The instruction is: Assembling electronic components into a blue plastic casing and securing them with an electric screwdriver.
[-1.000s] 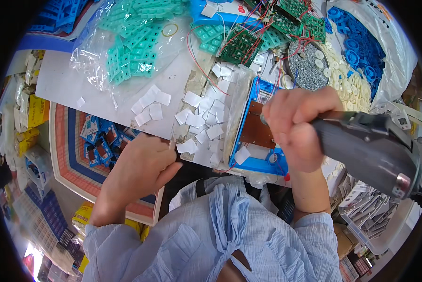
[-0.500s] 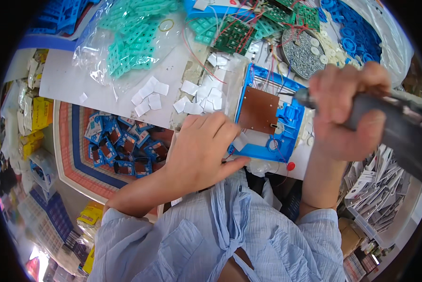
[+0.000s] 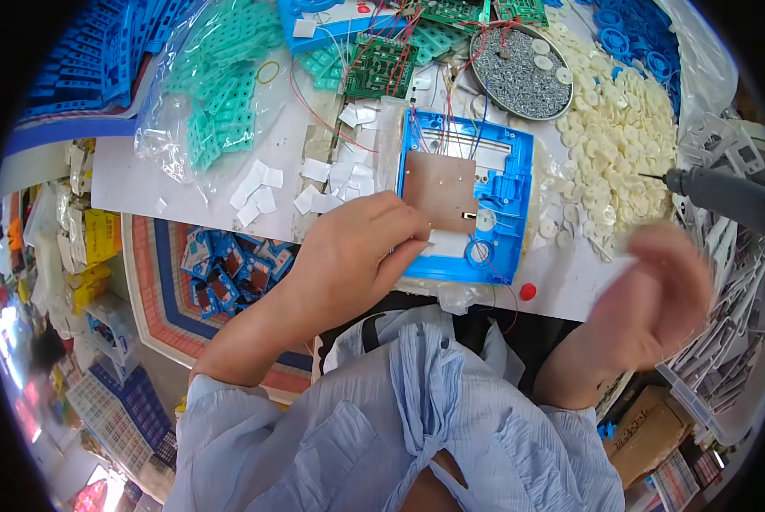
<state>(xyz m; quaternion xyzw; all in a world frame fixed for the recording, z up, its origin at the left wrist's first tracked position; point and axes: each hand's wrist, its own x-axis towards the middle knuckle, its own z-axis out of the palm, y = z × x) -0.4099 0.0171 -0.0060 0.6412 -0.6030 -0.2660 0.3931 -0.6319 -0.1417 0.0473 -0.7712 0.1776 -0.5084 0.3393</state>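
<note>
A blue plastic casing [image 3: 523,205] lies open on the table, with a brown circuit board [image 3: 440,192] inside it and thin wires running out. My left hand [image 3: 348,256] rests at the casing's lower left, thumb and index finger pinched together. A sliver of a small white square [image 3: 428,245] shows at their tips. At the right, my right hand [image 3: 655,299] is smeared by motion, and its fingers are hard to read. Above it and apart from it is a dark grey power screwdriver [image 3: 724,194], its bit pointing left.
Loose white squares [image 3: 255,192] lie left of the casing. Behind are green circuit boards [image 3: 381,66], a round tray of screws [image 3: 562,107] and pale plastic discs [image 3: 621,162]. A lined basket [image 3: 156,290] of blue units stands lower left. A red button [image 3: 527,292] lies near the table edge.
My right hand has let go of the screwdriver and come down, away from the casing. My left fingers have closed into a pinch at the white square. The whole view has shifted.
</note>
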